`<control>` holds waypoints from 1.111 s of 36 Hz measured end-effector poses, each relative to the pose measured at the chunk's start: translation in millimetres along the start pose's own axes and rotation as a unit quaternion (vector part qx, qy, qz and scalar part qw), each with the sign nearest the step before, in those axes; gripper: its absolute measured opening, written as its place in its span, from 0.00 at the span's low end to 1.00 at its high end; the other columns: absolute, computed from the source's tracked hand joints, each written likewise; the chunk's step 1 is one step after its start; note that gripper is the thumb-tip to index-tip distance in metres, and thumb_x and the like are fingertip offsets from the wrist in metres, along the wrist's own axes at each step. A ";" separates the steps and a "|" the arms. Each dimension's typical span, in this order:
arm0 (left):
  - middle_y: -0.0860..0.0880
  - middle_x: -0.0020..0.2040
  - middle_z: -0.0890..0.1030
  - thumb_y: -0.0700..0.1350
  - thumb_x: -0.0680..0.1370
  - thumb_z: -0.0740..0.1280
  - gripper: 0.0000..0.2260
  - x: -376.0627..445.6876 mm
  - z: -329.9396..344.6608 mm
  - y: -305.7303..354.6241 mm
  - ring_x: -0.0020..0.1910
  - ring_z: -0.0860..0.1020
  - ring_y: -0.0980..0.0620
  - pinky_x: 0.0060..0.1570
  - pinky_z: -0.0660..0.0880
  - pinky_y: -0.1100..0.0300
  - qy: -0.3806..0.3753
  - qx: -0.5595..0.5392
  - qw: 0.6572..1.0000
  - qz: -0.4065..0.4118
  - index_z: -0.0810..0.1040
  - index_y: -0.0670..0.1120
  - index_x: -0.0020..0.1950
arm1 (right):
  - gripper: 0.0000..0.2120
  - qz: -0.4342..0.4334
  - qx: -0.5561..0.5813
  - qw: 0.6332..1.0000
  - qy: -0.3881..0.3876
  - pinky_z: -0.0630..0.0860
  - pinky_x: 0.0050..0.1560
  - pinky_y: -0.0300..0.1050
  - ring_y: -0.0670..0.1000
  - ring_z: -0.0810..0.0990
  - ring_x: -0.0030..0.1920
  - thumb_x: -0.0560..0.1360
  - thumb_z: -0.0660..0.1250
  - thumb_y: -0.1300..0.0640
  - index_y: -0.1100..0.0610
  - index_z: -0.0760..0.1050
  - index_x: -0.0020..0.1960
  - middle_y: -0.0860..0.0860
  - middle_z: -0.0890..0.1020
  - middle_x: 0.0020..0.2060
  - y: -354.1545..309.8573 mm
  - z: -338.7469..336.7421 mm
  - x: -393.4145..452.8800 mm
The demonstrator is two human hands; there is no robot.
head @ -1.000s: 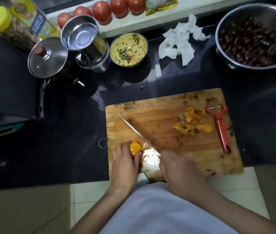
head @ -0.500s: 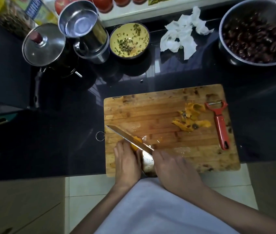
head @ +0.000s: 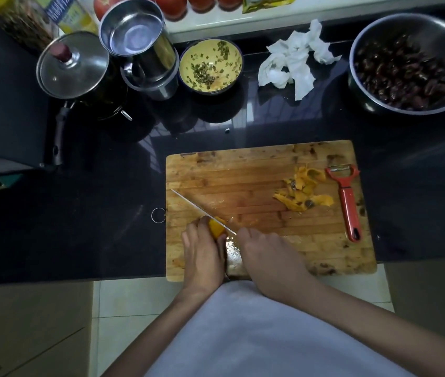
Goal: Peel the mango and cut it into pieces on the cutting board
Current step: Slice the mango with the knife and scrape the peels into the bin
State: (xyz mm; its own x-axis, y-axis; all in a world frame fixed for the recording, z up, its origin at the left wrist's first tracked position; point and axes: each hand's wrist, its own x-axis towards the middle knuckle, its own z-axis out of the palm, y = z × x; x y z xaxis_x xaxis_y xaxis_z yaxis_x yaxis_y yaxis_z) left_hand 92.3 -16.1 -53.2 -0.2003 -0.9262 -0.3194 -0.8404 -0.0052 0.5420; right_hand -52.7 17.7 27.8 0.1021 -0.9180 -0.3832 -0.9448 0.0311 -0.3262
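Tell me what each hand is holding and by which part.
The left hand grips the peeled mango from its near side, steadying it on the cutting board. The right hand grips the knife by its handle.

left hand [head: 202, 251]: grip curled, fingertips down | right hand [head: 267, 257]: grip closed, palm down

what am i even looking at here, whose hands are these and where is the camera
There is no machine: a person wears a camera on the head, looking down at their own two hands over a dark kitchen counter. The left hand holds a peeled mango on the wooden cutting board. The right hand grips a knife whose blade lies across the fruit. On the board's right side lie mango peels and a red peeler. Behind the board stand pots, bowls and a crumpled tissue.
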 end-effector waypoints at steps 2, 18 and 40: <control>0.42 0.64 0.70 0.44 0.82 0.66 0.20 0.3 1.0 0.5 0.64 0.66 0.43 0.63 0.70 0.46 0.003 0.004 1.000 0.003 0.68 0.42 0.73 | 0.12 0.013 0.005 1.000 -0.007 0.64 0.40 0.50 0.63 0.81 0.53 0.78 0.54 0.65 0.57 0.67 0.59 0.56 0.79 0.55 0.6 3.6 7.5; 0.49 0.65 0.74 0.49 0.79 0.73 0.23 21.0 -20.3 -20.2 0.64 0.68 0.48 0.66 0.71 0.46 -0.036 0.028 0.995 0.084 0.72 0.49 0.73 | 0.08 0.164 0.290 0.934 0.131 0.78 0.37 0.49 0.47 0.80 0.37 0.81 0.63 0.57 0.52 0.81 0.54 0.48 0.83 0.37 82.0 6.3 -5.5; 0.40 0.54 0.82 0.56 0.83 0.64 0.25 51.8 3.6 146.0 0.56 0.82 0.41 0.50 0.83 0.46 -0.313 -0.629 0.662 -0.262 0.78 0.37 0.69 | 0.08 0.253 0.620 0.739 0.067 0.71 0.29 0.44 0.54 0.74 0.26 0.82 0.64 0.55 0.56 0.80 0.55 0.59 0.77 0.28 140.1 -43.1 -63.0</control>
State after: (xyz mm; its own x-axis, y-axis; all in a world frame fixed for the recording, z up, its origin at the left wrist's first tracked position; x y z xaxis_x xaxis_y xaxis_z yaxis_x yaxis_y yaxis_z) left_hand -42.6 -63.6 6.6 -0.5474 -0.3365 -0.7662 0.1271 -0.9384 0.3213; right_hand -205.0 62.9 43.6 -0.2771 -0.6926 -0.6660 0.1704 0.6468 -0.7434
